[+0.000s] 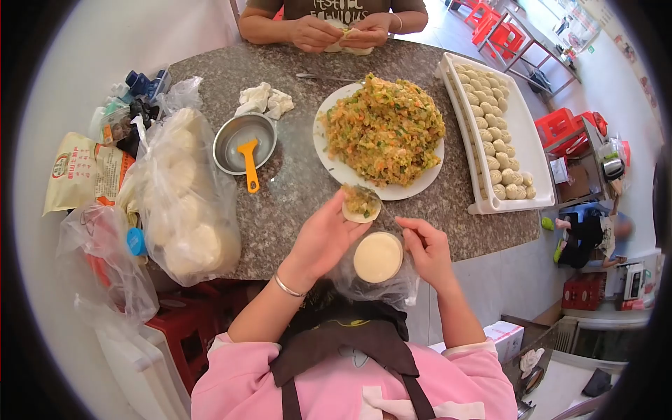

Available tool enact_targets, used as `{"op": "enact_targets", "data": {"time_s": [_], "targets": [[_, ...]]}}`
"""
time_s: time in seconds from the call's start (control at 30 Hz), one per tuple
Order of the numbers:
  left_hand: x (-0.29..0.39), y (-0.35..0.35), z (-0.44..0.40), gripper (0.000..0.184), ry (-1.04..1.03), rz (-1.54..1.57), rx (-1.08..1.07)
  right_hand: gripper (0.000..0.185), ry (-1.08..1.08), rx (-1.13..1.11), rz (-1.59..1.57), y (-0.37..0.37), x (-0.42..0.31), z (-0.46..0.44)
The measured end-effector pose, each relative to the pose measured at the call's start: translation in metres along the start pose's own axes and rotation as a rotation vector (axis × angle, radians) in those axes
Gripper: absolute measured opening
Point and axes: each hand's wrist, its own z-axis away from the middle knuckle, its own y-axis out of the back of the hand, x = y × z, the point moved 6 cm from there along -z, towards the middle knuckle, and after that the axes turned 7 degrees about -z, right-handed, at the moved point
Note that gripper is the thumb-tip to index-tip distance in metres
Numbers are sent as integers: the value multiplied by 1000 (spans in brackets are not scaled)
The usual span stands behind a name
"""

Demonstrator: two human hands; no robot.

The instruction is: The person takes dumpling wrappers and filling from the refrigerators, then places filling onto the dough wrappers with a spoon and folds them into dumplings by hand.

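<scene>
My left hand (324, 234) holds a round dough wrapper (363, 213) with a mound of filling (360, 201) on it, just below the large plate. To its right, my right hand (428, 248) has thumb and index finger drawn together; what they grip, if anything, is too small to make out. Between my hands, near the table's front edge, a stack of round wrappers (378, 257) rests on clear plastic. A white plate (422, 187) heaped with chopped orange and green filling (385, 129) stands in front of me.
A white tray (521, 126) of pleated buns sits at right. At left are a metal bowl (225, 143) with an orange scraper (250, 164), crumpled tissue (264, 100) and a bag of wrappers (185, 196). Across the table, a person's hands (343, 33) hold dough.
</scene>
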Motion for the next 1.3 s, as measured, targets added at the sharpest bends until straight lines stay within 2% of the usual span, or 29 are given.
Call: {"op": "enact_targets", "data": {"time_s": [0.07, 0.27, 0.33, 0.43, 0.53, 0.57, 0.7, 0.77, 0.87, 0.97, 1.03, 1.1, 1.17, 1.23, 1.3], "targets": [[0, 1, 0, 46, 15, 4, 10, 22, -6, 5, -26, 1, -3, -10], [3, 8, -1, 45, -32, 8, 1, 23, 231, -149, 224, -3, -24, -23], [3, 13, -1, 44, -13, 45, 34, 22, 27, -161, 106, 6, -9, -19], [1, 11, 1, 44, -16, 37, 61, 23, -59, -49, 20, 9, 6, -15], [0, 11, 3, 44, -28, 14, 71, 23, -80, -114, -87, 0, 9, -4], [1, 11, 6, 44, -28, 14, 74, 23, -24, -107, -86, 1, 5, -3], [10, 6, 19, 45, -19, -126, 82, 22, -59, -49, -130, 11, -5, -3], [15, 3, 18, 46, -25, -157, 46, 23, 265, -147, 142, 4, -26, -7], [21, -1, 17, 45, -59, -94, 8, 24, 214, -43, 90, 12, -18, -5], [25, -1, 23, 47, -150, -275, 38, 24, 162, 94, 149, 29, -3, -1], [26, -8, 25, 53, -307, -455, -14, 24, 180, 116, 248, 28, 3, 3], [23, -10, 24, 51, -278, -468, 10, 23, 201, 141, 352, 27, 8, 3], [20, -12, 24, 50, -253, -487, 33, 22, 362, 223, 432, 22, 2, 1], [16, -10, 24, 47, -175, -440, 108, 21, 418, 254, 450, 17, -12, -4], [12, -14, 26, 46, -193, -444, 96, 20, 469, 287, 467, 11, -31, -3]]}}
